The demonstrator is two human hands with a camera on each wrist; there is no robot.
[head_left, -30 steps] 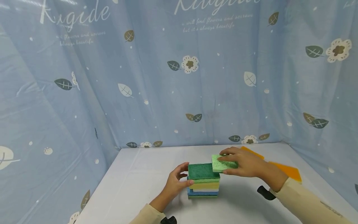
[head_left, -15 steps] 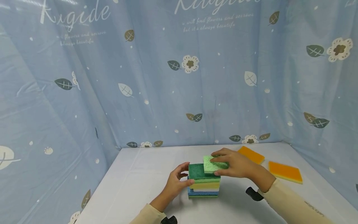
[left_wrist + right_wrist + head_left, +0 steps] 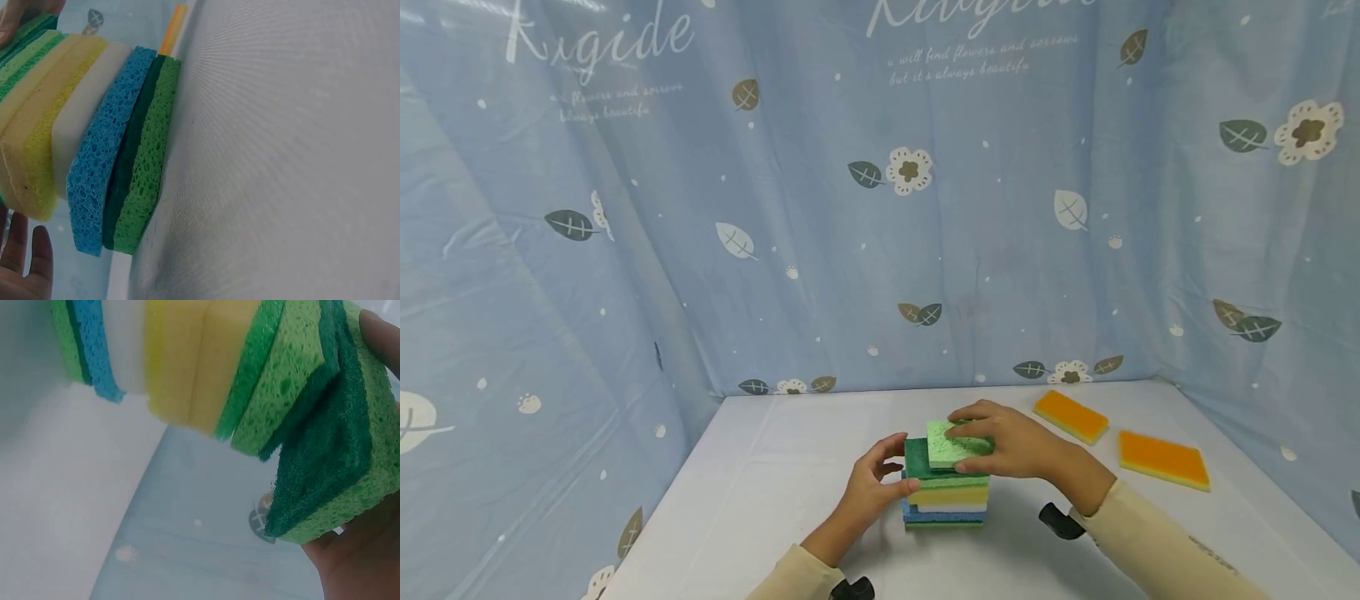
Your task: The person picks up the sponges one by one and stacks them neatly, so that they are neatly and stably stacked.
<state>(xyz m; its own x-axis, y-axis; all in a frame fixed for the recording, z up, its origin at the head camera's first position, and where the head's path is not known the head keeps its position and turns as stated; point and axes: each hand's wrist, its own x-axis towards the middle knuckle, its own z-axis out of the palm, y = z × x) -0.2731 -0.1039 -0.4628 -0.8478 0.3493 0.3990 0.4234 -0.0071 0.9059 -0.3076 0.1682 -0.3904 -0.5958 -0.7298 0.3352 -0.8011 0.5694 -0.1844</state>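
Observation:
A stack of sponges (image 3: pixel 951 497) stands on the table, with green, yellow, white and blue layers and a dark green scouring face (image 3: pixel 917 460) on top. My left hand (image 3: pixel 868 492) grips its left side, thumb at the front corner and forefinger at the back. Over the top my right hand (image 3: pixel 1007 442) holds a light green sponge (image 3: pixel 943 446) between thumb and fingers. In the right wrist view this green sponge (image 3: pixel 381 425) is tilted, its dark green side facing the stack; whether they touch I cannot tell. The blue layer (image 3: pixel 109 150) juts slightly in the left wrist view.
Two orange-topped sponges, one farther back (image 3: pixel 1071 415) and one nearer (image 3: pixel 1165 459), lie flat on the right of the white table (image 3: pixel 775 483). A blue patterned curtain (image 3: pixel 820 250) hangs behind and at both sides.
My right hand has moved left with the light green sponge, bringing it farther over the stack. Both orange sponges have come into full view. The left hand has stayed in place.

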